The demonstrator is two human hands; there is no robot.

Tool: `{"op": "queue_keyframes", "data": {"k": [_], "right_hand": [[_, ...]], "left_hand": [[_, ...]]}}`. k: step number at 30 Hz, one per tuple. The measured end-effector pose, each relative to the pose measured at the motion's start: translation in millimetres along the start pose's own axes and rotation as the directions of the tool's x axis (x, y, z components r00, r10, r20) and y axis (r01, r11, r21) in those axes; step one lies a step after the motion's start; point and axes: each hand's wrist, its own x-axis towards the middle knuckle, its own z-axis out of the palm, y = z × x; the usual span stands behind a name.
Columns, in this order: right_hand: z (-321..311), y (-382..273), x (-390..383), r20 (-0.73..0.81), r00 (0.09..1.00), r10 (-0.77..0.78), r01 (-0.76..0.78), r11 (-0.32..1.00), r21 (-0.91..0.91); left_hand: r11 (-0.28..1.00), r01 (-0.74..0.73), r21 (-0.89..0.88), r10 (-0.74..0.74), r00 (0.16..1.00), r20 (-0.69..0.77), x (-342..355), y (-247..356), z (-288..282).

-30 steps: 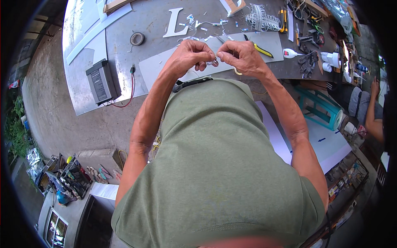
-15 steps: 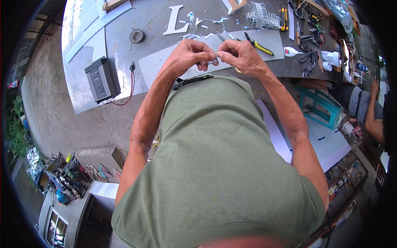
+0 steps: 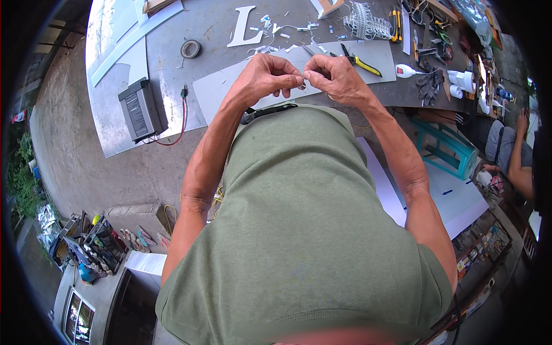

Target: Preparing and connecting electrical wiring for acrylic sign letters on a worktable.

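Note:
Close together over the near edge of the workbench, both my hands are in a pinch. My left hand [image 3: 265, 79] has thumb and forefinger pressed together at the tips. Right beside it, almost touching, my right hand [image 3: 336, 80] pinches in the same way. Something small and thin shows between the fingertips, too small to name. Under the hands lies a long grey panel [image 3: 215, 91]. Yellow-handled pliers [image 3: 366, 66] rest on it, just beyond my right hand. Past my left hand, a white letter-shaped cutout [image 3: 240, 33] lies near small white modules on wires [image 3: 310, 27].
A black box with leads [image 3: 140, 112] and a roll of tape [image 3: 191, 49] sit at left. A bundle of white wired strips [image 3: 368, 26], a white bottle [image 3: 405, 71] and a dark glove [image 3: 427, 87] lie right. A teal stool [image 3: 445, 150] stands below; another person's arm [image 3: 520, 155] is far right.
My hands shift very slightly to the right, and the fingertips turn a little around the small thing. Nothing else visibly moves on the bench.

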Motion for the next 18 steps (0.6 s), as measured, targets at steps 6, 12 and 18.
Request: {"op": "queue_keyframes", "data": {"k": [6,12,18], "right_hand": [[3.1,-3.1,-1.6,-0.013,0.999,0.049,-0.049,0.999,-0.01],[6.2,-4.2,-3.7,-0.018,0.993,0.114,-0.112,0.992,0.053],[8.2,-2.7,-5.4,-0.016,0.974,0.227,-0.198,0.881,0.43]], "left_hand": [[0.995,-0.004,0.097,0.006,1.0,-0.018,-0.2,1.7,1.9],[0.988,-0.043,0.146,0.052,0.997,-0.058,-0.3,-3.5,7.1],[0.995,-0.099,0.015,0.1,0.99,-0.104,-0.7,-5.4,6.2]]}}
